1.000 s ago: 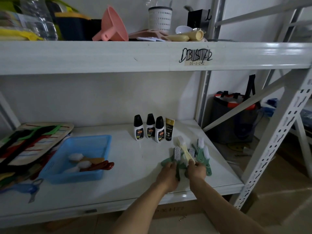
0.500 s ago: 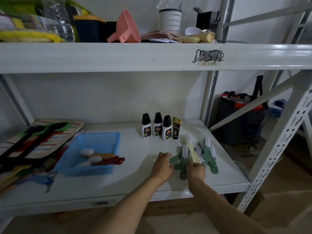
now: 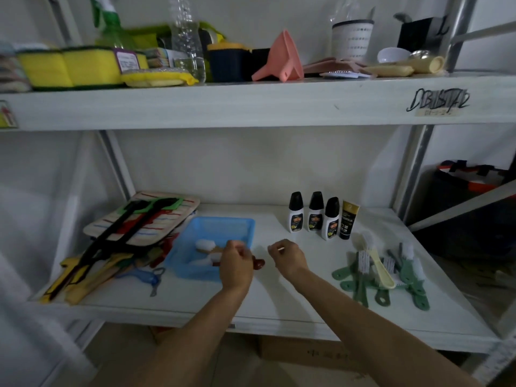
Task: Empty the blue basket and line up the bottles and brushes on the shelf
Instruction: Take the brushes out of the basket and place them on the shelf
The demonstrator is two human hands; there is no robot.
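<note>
From my head view, both hands had left the green brushes (image 3: 377, 275) and swung over to the basket (image 3: 215, 241). My left hand (image 3: 236, 263) curled over the brushes inside it (image 3: 206, 245); whether it gripped one I couldn't tell. My right hand (image 3: 287, 256) hung loosely curled, holding nothing. Bottles (image 3: 315, 215) stood lined up; the basket's brushes were left to move.

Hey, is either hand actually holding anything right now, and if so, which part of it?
Neither clearly. The left hand hovers curled over brushes in the blue basket, grip hidden; the right hand looks loosely curled, empty.
</note>
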